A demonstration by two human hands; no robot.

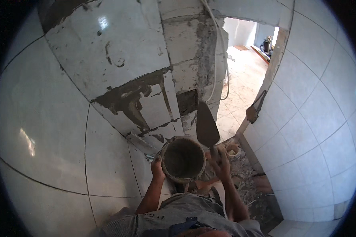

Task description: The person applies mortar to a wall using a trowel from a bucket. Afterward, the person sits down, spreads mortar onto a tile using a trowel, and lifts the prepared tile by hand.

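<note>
A round bucket (184, 158), crusted with grey mortar, is held in front of my body with its mouth facing up. My left hand (157, 168) grips its left side, with the thumb near the rim. The inside looks dark grey, and how much it contains I cannot tell. Just right of the bucket, my right hand (221, 162) is closed round the handle of a pointed trowel (206, 127). Its dark blade points up and away from me, free of the wall. Beyond the blade, the partly tiled wall carries a smear of wet grey mortar (132, 104).
White cables (216, 51) hang down the wall beside a square recess (187, 102). A doorway opens onto a bright tiled floor (245, 73). Some dark object (252, 113) hangs at the door edge. Rubble (247, 177) and a small mortar-stained container (233, 150) lie below, right of my legs.
</note>
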